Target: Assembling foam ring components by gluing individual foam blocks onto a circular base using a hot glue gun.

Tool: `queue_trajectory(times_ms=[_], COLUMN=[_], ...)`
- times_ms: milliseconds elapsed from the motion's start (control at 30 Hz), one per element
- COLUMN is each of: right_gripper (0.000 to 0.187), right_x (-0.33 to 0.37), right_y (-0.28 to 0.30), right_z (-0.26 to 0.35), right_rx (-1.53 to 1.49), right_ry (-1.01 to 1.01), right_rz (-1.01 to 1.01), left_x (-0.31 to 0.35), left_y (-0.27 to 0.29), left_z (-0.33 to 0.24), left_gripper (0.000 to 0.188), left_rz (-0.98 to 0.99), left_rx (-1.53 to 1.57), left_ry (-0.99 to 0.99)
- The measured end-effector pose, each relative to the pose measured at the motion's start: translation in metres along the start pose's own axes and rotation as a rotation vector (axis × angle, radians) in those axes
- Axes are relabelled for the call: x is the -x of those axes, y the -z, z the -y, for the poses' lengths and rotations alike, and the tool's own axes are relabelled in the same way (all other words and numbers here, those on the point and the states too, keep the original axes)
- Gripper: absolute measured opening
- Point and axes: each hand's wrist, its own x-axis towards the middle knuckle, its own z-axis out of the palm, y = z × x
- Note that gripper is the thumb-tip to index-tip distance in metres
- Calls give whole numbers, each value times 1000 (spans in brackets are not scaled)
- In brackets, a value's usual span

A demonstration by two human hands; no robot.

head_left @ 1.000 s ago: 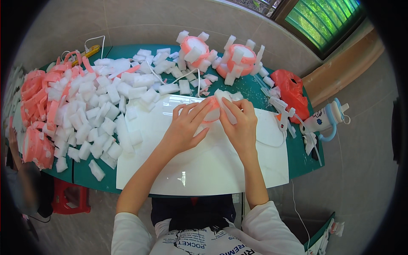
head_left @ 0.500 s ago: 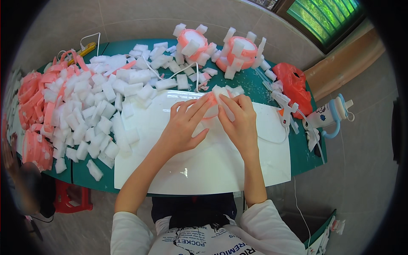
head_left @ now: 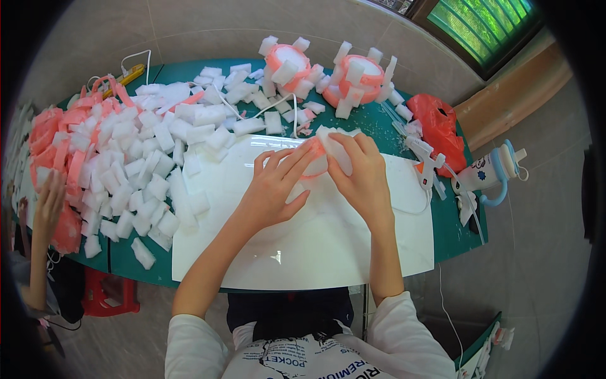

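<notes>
Over the far part of a white board, both of my hands meet at a round piece with a pink foam band and a pale centre. My left hand steadies it by the band, fingers long and pressed together at the tips, thumb held apart. A white foam block is pinched in my right hand, against the band's right side. The fingers partly cover where block and band meet. Further back stand two pink rings, the left one and the right one, with white blocks stuck round them.
Loose white foam blocks and pink strips heap on the left. Another person's hand reaches in there. At right are a white glue gun, its cable, a red plastic bag and a white bottle with a blue handle.
My right hand has shifted slightly right, and more of the white block shows beside the band. My left hand stays nearly still. Another person's hand has come up to the pink strips on the left.
</notes>
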Motion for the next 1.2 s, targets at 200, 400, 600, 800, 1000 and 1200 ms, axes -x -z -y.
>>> queue_trajectory(times_ms=[200,400,600,800,1000,1200], right_gripper=[34,39,40,39,40,38], right_x=[-10,-14,-12,-12,-12,-12], right_y=[18,18,21,22,19,16], right_z=[0,-1,-4,-13,-15,-15], right_rx=[61,142,138,93,78,86], right_ry=[-52,8,5,19,6,96], right_rz=[197,268,284,280,284,224], left_x=[-2,-1,-4,-5,-5,-6], left_y=[2,2,4,2,2,4], left_z=[-5,-4,-6,-9,-7,-6], left_gripper=[68,73,71,70,72,71], left_rz=[-2,23,48,59,54,46], left_rx=[9,16,19,9,-1,8], left_ry=[-5,-8,-1,-10,-9,-12])
